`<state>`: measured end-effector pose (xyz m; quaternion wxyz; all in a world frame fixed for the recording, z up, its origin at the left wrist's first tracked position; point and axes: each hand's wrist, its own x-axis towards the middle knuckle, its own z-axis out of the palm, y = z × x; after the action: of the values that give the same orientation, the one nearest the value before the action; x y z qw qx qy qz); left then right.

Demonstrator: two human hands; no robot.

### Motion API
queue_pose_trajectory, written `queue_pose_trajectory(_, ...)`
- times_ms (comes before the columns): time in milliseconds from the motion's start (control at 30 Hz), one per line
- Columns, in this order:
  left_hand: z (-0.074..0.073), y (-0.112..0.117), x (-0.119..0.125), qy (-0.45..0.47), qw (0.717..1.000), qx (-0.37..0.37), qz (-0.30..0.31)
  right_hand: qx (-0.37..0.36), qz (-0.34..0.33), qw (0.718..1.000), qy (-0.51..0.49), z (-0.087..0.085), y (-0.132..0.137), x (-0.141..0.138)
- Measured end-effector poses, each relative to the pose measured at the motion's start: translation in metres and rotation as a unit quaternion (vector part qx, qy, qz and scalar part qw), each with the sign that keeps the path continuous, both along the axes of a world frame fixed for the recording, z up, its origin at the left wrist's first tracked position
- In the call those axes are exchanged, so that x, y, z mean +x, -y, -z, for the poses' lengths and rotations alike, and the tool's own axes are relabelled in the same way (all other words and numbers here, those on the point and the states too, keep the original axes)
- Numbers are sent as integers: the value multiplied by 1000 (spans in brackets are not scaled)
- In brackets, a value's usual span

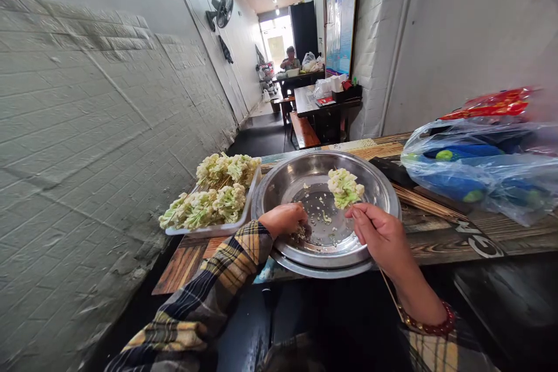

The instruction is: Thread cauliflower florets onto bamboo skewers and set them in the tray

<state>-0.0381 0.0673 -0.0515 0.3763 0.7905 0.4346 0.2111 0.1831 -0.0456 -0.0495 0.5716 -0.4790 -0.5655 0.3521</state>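
My right hand pinches a thin wooden skewer whose lower end runs down along my wrist. Pale green-white cauliflower is threaded on its top, held above the right side of a wide metal basin. My left hand reaches into the basin's left side with fingers curled down; whatever they hold is hidden. Small cauliflower crumbs are scattered over the basin floor. To the left, a white tray carries several cauliflower skewers laid in two piles.
Bare wooden skewers lie right of the basin. Behind them sits a clear plastic bag with blue and green contents, and a red packet. A brick-patterned wall borders the left. Farther back, a person sits at another table.
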Motion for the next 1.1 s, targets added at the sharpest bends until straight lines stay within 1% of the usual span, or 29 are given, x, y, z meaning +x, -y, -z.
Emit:
queue_pose_trajectory(67, 0, 0, 1, -31, 998, 18, 47, 1, 5, 1000, 8, 0, 1, 0)
queue_pose_trajectory(100, -1, -2, 2, -29, 998, 27, 53, 1, 8, 1000, 9, -1, 1, 0)
queue_pose_trajectory(200, -3, -8, 4, 25, 999, 31, 15, 8, 17, 1000, 13, -4, 4, -1)
queue_pose_trajectory(267, -7, -12, 6, 43, 999, 22, -5, 11, 15, 1000, 18, -8, 5, -1)
queue_pose_trajectory(300, -10, -12, 6, 54, 998, 8, -12, 12, 14, 1000, 20, -9, 6, -1)
queue_pose_trajectory(367, -16, -10, 8, 95, 994, -45, -22, 9, 13, 1000, 24, -11, 7, -1)
queue_pose_trajectory(433, -24, -4, 10, 159, 981, -106, -38, 8, 9, 1000, 27, -11, 7, -1)
queue_pose_trajectory(500, -32, 2, 12, 227, 961, -142, -67, 7, 1, 1000, 30, -10, 6, -1)
queue_pose_trajectory(567, -39, 5, 13, 285, 943, -148, -88, 5, -4, 1000, 29, -9, 5, -1)
queue_pose_trajectory(633, -46, 4, 13, 340, 924, -148, -94, 6, -1, 1000, 28, -7, 4, -1)
queue_pose_trajectory(700, -55, -1, 13, 368, 914, -142, -93, 9, 2, 1000, 29, -5, 4, -1)
queue_pose_trajectory(733, -59, -4, 12, 369, 914, -138, -95, 10, 4, 1000, 29, -4, 4, -1)
queue_pose_trajectory(867, -73, -15, 15, 315, 936, -121, -100, 0, 9, 999, 33, 0, 4, -1)
queue_pose_trajectory(967, -74, -27, 21, 246, 961, -84, -95, -9, 11, 999, 34, 2, 4, 0)
queue_pose_trajectory(1000, -72, -33, 24, 210, 971, -65, -91, -10, 10, 999, 33, 2, 4, 1)
queue_pose_trajectory(1033, -69, -40, 27, 155, 984, -36, -86, -11, 9, 999, 34, 3, 4, 1)
queue_pose_trajectory(1067, -66, -47, 30, 86, 993, -1, -81, -11, 7, 999, 37, 3, 3, 1)
queue_pose_trajectory(1100, -63, -55, 33, 13, 996, 37, -76, -10, 6, 999, 40, 3, 3, 2)
